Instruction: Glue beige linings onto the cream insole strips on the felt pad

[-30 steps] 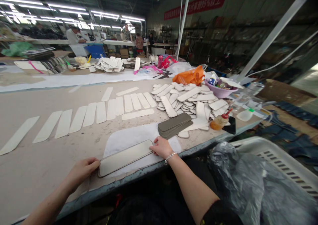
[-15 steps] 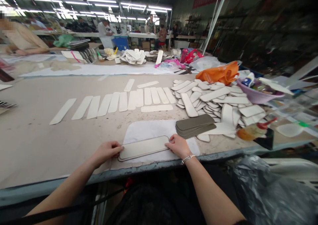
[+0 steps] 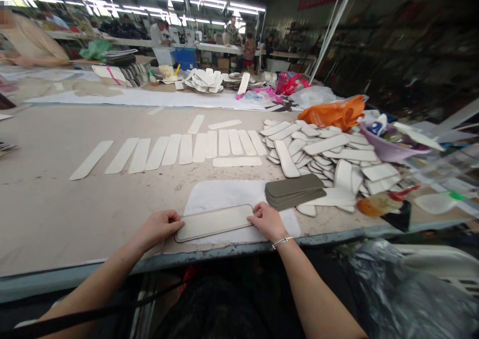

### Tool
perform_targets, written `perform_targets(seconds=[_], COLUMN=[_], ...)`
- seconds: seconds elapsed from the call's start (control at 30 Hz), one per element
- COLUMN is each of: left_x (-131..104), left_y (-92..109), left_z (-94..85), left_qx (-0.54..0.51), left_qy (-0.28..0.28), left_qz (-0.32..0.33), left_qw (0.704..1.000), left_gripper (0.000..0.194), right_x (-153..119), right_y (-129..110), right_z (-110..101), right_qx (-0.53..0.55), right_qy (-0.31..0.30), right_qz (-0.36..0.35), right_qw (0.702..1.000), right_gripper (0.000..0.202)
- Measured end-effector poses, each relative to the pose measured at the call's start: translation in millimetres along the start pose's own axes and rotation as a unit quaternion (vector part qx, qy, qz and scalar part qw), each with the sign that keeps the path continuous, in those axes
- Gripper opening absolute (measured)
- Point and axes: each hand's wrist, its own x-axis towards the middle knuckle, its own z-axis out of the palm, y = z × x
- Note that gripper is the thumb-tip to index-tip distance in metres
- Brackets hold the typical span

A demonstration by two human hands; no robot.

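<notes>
A long white panel point(image 3: 215, 222) with rounded corners lies over a darker piece, whose thin dark edge shows around it. My left hand point(image 3: 164, 226) pinches its left end between thumb and fingers. At the opposite end my right hand point(image 3: 267, 221), with a bracelet at the wrist, grips the upper right corner. Under the panel is a white sheet point(image 3: 209, 191) near the table's front edge. A small stack of olive-grey panels point(image 3: 294, 186) rests just beyond my right hand.
White strips point(image 3: 170, 150) lie in a row across the table point(image 3: 48, 204). To the right is a heap of dark-edged white panels point(image 3: 325, 142), with an orange bag point(image 3: 333, 113), a purple basin point(image 3: 389, 147) and a bottle of amber liquid point(image 3: 377, 204) around it. Several people are farther back.
The white panel's left end has shifted slightly down and left, so it covers the dark piece more evenly. Both hands keep their grip. The view has tilted a little.
</notes>
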Motion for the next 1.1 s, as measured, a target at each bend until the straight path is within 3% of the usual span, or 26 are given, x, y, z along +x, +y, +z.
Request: perform_targets(seconds=[0.33,0.67,0.77,0.83,0.9,1.0,1.1], left_x=[13,11,10,5,-2,-17,-30], left_y=[-6,-4,-7,-13,-22,-39,-52], left_z=[0.4,0.7,3.1,7.3,12.9,20.4,22.8], left_qx=[0.088,0.112,0.116,0.104,0.069,0.025,0.053], left_qy=[-0.031,-0.013,0.019,0.072,0.149,0.254,0.266], left_qz=[0.006,0.004,-0.005,-0.007,0.027,0.17,0.32], left_qw=[0.996,0.994,0.993,0.992,0.986,0.952,0.908], left_gripper=[0.038,0.04,0.038,0.038,0.039,0.034,0.025], right_x=[3,5,6,5,5,5,6], right_y=[1,0,0,-1,0,2,4], right_z=[0,1,1,1,1,1,1], right_qx=[-0.002,-0.024,-0.026,-0.027,-0.028,-0.031,-0.036], right_qy=[-0.003,0.001,0.0,-0.003,-0.003,-0.004,-0.008], right_qz=[0.008,0.007,0.009,0.007,0.004,-0.001,-0.008], right_qw=[1.0,1.0,1.0,1.0,1.0,0.999,0.999], right_gripper=[0.018,0.018,0.018,0.017,0.016,0.015,0.015])
